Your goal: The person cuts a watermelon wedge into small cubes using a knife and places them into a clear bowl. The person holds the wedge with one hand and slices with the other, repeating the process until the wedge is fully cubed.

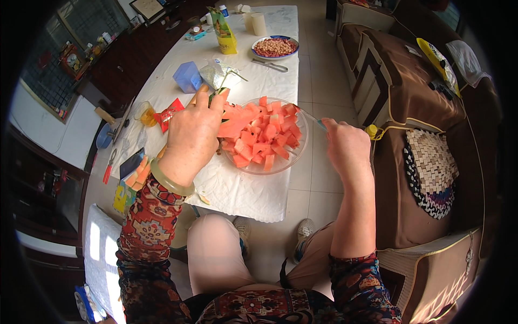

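My left hand grips a piece of watermelon with its rind on, at the left rim of a clear bowl. Cut watermelon chunks with a few dark seeds fill the bowl, near the table's front right corner. To the right of the bowl, my right hand is closed on the blue-green handle of a knife. The thin blade points left toward the bowl's upper right rim; its tip is hard to make out among the chunks. My left fingers partly hide the piece and its rind.
On the white tablecloth are a blue plastic container, a red packet, a glass cup, a phone beside rind pieces, metal tongs, a plate of peanuts and a yellow-green pouch. A brown sofa stands right.
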The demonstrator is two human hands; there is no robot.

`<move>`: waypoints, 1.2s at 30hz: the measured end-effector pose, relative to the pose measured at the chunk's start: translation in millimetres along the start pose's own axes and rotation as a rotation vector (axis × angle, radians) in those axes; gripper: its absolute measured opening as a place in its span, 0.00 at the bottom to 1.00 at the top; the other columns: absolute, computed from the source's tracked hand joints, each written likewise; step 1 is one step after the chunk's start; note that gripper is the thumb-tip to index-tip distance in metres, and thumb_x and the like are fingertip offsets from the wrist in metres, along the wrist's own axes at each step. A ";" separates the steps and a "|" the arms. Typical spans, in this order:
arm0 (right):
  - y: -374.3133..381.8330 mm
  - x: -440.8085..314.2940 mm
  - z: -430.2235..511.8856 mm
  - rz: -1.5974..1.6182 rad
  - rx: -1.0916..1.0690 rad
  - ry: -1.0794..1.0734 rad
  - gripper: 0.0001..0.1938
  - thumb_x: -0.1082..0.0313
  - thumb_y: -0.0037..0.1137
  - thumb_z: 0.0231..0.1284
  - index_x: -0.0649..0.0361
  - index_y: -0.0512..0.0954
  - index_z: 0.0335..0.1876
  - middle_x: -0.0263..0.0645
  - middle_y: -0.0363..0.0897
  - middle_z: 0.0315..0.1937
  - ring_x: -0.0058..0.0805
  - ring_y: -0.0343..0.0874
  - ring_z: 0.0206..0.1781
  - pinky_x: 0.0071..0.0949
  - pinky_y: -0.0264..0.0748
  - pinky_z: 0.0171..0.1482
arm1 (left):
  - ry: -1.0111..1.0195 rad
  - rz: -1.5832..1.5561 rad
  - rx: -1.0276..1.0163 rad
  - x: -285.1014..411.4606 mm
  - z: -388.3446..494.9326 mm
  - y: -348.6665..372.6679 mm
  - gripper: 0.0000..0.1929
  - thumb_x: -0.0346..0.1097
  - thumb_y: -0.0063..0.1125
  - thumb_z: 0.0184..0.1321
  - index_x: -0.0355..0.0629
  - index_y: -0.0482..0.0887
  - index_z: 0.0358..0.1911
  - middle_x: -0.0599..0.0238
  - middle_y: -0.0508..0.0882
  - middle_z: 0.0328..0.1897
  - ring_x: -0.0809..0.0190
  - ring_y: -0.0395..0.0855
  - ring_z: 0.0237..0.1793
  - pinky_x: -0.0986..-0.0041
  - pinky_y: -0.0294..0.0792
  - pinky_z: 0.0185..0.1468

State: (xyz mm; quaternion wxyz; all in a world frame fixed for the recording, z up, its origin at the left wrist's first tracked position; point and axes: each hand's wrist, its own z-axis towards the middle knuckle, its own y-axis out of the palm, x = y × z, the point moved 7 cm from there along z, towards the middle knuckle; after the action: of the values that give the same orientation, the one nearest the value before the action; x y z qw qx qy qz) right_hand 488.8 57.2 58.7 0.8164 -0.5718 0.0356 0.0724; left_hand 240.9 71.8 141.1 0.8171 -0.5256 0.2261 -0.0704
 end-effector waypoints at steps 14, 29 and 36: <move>-48.5 -27.0 -19.0 0.231 0.031 -0.089 0.15 0.75 0.60 0.58 0.54 0.83 0.51 0.43 0.85 0.36 0.46 0.84 0.36 0.39 0.79 0.38 | -0.011 -0.004 -0.039 -0.5 -2.6 -2.9 0.40 0.26 0.74 0.40 0.48 0.74 0.64 0.47 0.77 0.61 0.52 0.87 0.45 0.66 0.80 0.45; -54.5 -31.6 -23.6 0.307 0.077 -0.113 0.14 0.74 0.60 0.59 0.56 0.83 0.51 0.45 0.84 0.37 0.47 0.84 0.36 0.40 0.79 0.37 | 0.011 -0.009 -0.018 -1.4 -3.6 -1.0 0.38 0.23 0.71 0.41 0.47 0.75 0.63 0.46 0.78 0.60 0.49 0.87 0.44 0.64 0.81 0.44; -52.0 -48.4 -28.1 0.414 0.084 -0.097 0.16 0.75 0.58 0.61 0.57 0.80 0.55 0.47 0.83 0.35 0.50 0.83 0.34 0.41 0.79 0.36 | -0.107 -0.101 -0.077 -13.6 -12.2 6.8 0.29 0.20 0.64 0.45 0.42 0.75 0.55 0.49 0.80 0.51 0.41 0.86 0.40 0.55 0.79 0.42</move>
State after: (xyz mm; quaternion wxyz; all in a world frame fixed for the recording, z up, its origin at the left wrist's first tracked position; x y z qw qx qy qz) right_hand 450.1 9.6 104.2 0.8080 -0.5135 0.1161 0.2645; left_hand 222.6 69.5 134.9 0.8026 -0.5704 0.1579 -0.0746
